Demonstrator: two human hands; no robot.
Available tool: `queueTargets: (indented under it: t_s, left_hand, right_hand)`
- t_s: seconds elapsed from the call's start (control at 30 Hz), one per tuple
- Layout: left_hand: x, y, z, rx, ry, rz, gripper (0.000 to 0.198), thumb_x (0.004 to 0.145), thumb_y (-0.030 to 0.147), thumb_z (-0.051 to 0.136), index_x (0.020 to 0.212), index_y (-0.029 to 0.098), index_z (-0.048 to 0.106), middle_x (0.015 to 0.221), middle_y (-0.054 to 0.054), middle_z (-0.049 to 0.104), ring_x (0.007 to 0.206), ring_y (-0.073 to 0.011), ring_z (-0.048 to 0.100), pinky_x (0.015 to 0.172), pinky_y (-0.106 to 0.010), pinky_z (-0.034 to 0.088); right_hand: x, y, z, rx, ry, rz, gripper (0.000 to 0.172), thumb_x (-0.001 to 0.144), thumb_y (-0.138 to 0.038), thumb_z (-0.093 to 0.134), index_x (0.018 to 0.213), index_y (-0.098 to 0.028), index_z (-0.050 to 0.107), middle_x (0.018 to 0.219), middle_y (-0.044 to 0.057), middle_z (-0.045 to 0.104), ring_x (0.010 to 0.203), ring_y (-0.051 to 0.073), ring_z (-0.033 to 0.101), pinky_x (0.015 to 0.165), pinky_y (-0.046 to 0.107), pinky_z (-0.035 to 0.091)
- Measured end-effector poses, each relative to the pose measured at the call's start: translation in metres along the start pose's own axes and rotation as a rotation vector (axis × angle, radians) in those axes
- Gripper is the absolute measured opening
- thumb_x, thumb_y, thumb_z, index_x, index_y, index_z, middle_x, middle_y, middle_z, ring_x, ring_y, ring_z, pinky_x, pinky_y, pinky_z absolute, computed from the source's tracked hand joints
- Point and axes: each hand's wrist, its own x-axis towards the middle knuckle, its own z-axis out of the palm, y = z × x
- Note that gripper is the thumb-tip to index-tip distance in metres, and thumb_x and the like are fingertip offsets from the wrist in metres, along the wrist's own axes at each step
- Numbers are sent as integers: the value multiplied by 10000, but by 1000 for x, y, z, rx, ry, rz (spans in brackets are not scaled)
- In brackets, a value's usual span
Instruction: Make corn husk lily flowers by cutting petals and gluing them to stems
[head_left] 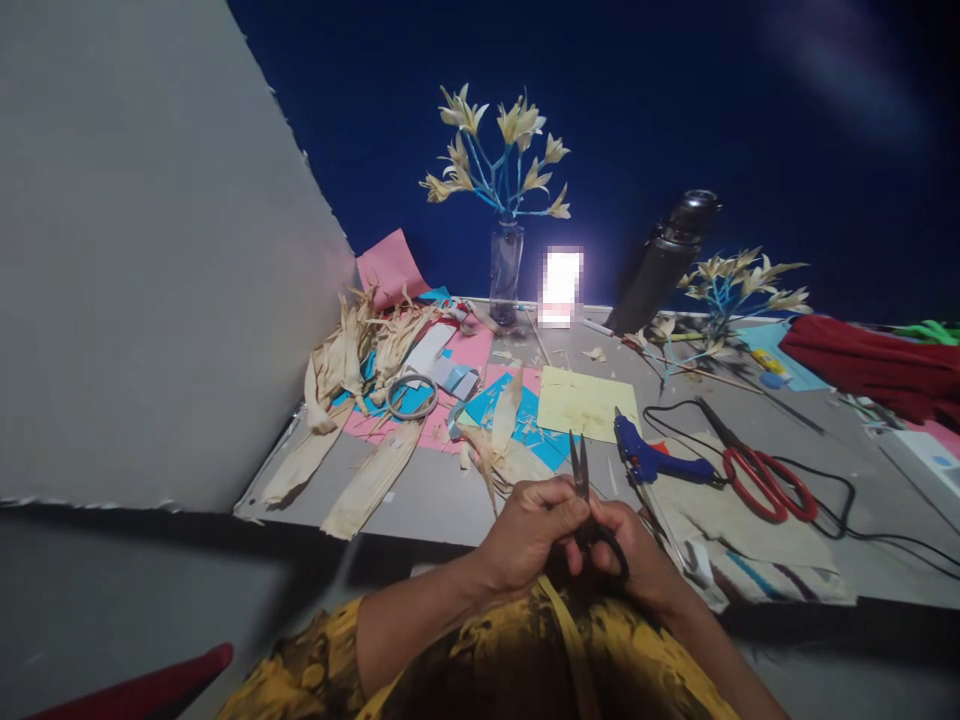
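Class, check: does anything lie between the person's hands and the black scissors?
Nothing visible does. The right hand holds the black scissors by the handle loop, and the left hand touches them just below the blades.

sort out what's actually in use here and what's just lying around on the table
In use:
black scissors, in the right hand
pale husk strip, pinched in the left hand

Lying about:
red scissors
blue glue gun
yellow paper
tape ring
loose husks
vase of husk flowers
dark flask
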Motion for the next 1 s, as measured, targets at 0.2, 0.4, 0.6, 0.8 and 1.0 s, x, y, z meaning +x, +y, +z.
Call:
queueTargets:
  t_s: [0.2,0.4,0.6,0.8,1.0]
  left_hand:
    - [5,6,-3,-120,-74,13,418,681,508,799,700,117,655,707,-26,597,444,-68,530,390,-185,358]
    - [7,12,-6,-20,-130,-14,438,709,540,757,750,113,672,771,-66,635,454,-83,531,391,-202,374]
    - [5,58,-42,667,355,222,162,807,292,624,877,167,700,845,-57,690,764,-172,602,675,-271,457]
    - [-10,65,-83,1297,521,127,239,846,386,537,703,197,568,682,3,601,647,-164,542,611,-278,371]
    - [-7,38,-70,1680,543,0,213,831,414,587,786,209,555,813,-39,638,740,-211,584,603,-288,313]
  right_hand:
    - [5,-9,5,-140,155,-78,558,704,-704,690,595,-156,678,572,8,592,558,144,500,559,253,418]
    - [3,-8,2,-58,51,-8,397,712,-550,765,711,-154,731,640,6,651,599,147,550,586,241,443]
    - [-3,9,-4,216,180,79,564,592,-602,836,920,-164,700,746,36,693,613,148,572,560,240,435]
    - [-8,19,-13,227,258,102,590,587,-584,844,963,-157,688,792,62,696,678,187,615,588,272,458]
    - [-1,20,-6,168,219,114,539,656,-584,790,946,-141,685,767,56,686,682,179,612,603,273,464]
